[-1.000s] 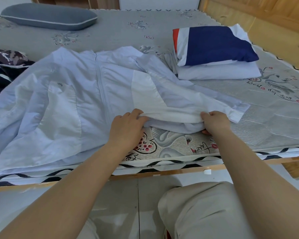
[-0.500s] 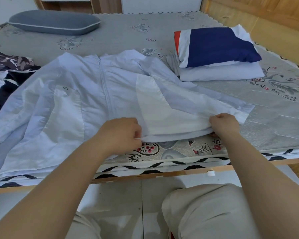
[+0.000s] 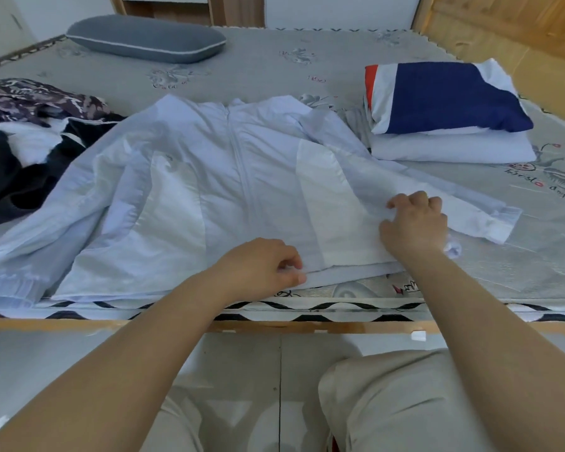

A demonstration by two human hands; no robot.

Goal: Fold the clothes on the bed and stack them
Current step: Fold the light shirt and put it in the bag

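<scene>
Head view: on the bed (image 3: 274,60), left hand (image 3: 258,269) pinches the jacket (image 3: 183,177) hem, right hand (image 3: 415,223) its side seam; light, limp fabric, likely best held at edges.

pale lilac-white jacket (image 3: 209,190), navy-white-red folded garment (image 3: 444,96), grey pillow (image 3: 144,37)

Jacket (image 3: 209,190) spread flat on the bed (image 3: 274,60), front up, hem along the near edge. Left hand (image 3: 261,269) on the hem near the zip; right hand (image 3: 415,223) on the jacket's right side, beside the sleeve (image 3: 454,203) that lies out to the right. Folded stack (image 3: 447,115) behind and right of the jacket, two items, one on the other. Loose clothes (image 3: 23,141) at left, partly under the jacket's edge. Pillow (image 3: 144,39) at far left rear.
</scene>
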